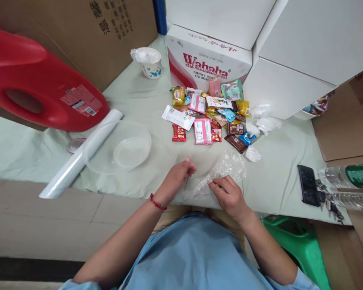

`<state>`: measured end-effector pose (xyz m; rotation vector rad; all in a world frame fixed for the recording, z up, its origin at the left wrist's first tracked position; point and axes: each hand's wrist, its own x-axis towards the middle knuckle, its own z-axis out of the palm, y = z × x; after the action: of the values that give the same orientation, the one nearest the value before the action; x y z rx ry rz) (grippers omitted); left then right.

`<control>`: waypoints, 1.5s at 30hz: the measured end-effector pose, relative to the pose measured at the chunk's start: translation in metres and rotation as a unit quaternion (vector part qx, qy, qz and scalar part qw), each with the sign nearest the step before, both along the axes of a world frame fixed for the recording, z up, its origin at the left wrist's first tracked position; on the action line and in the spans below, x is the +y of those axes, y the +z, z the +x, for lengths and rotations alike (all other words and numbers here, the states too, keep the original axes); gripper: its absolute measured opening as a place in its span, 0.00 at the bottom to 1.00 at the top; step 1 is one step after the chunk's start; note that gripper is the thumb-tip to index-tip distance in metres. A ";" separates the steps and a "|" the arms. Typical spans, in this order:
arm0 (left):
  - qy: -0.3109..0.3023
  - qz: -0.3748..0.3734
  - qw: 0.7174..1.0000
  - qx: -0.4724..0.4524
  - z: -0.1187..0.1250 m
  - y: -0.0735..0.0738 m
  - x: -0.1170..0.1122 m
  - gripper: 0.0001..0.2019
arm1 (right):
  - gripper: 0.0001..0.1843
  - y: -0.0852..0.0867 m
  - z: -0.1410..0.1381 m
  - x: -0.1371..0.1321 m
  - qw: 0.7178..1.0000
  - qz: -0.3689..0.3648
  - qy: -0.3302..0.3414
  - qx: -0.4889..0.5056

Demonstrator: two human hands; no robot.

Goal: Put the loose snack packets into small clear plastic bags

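A crumpled sheet of clear plastic film lies near the table's front edge, between and beyond my hands. My right hand pinches its near edge with thumb and fingertips. My left hand, with a red cord bracelet at the wrist, is closed with fingers curled; a faint, smooth part of the film appears to run to it. Beyond the hands lies a pile of small wrapped snacks in red, pink, brown, blue and yellow packets. Several whitish film-wrapped lumps sit at the pile's right side.
To the left are a clear round lid, a roll of plastic film and a big red jug. A paper cup and a Wahaba carton stand behind. A phone, keys and plastic bottles lie right.
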<state>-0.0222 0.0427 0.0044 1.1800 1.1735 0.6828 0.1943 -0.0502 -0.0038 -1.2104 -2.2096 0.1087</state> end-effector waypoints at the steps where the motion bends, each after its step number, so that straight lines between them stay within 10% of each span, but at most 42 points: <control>1: -0.060 0.024 0.998 0.011 0.003 0.004 -0.002 0.28 | 0.18 -0.001 -0.003 0.003 1.000 0.004 0.004 0.001; 5: -0.150 0.033 0.988 0.014 0.005 0.007 -0.004 0.24 | 0.18 0.000 -0.011 0.018 1.000 0.024 0.011 0.000; 13: 0.064 0.029 0.997 -0.020 -0.038 0.000 -0.007 0.21 | 0.20 0.012 0.023 -0.017 0.998 0.044 -0.032 0.015; 19: -0.013 0.083 0.977 0.194 -0.084 -0.010 -0.038 0.19 | 0.14 0.007 0.073 -0.061 0.990 -0.138 -0.040 -0.012; 22: -0.003 0.220 0.920 0.325 -0.093 0.001 -0.055 0.17 | 0.13 0.012 0.084 -0.053 0.960 -0.193 -0.183 0.087; 25: 0.034 0.378 0.842 0.383 -0.078 0.024 -0.063 0.11 | 0.18 0.009 0.075 -0.020 0.916 -0.218 -0.302 0.151; 28: -0.067 0.474 0.811 0.336 -0.047 0.032 -0.055 0.11 | 0.28 -0.009 0.057 0.020 0.924 -0.248 -0.266 0.119; 33: -0.191 0.453 0.771 0.405 -0.024 -0.015 -0.004 0.20 | 0.19 -0.029 0.071 0.057 0.935 -0.221 -0.274 0.040; 39: -0.185 0.439 0.768 0.428 -0.045 -0.046 0.018 0.23 | 0.19 0.031 0.086 0.109 0.959 -0.095 -0.253 -0.082; 45: -0.173 0.445 0.778 0.408 -0.045 -0.044 0.015 0.24 | 0.13 0.075 -0.042 0.270 0.965 -0.139 -0.097 -0.199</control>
<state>-0.0676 0.0575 -0.0391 2.6215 1.2725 0.4164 0.1519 0.2195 0.0709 -1.7255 -2.4565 0.1046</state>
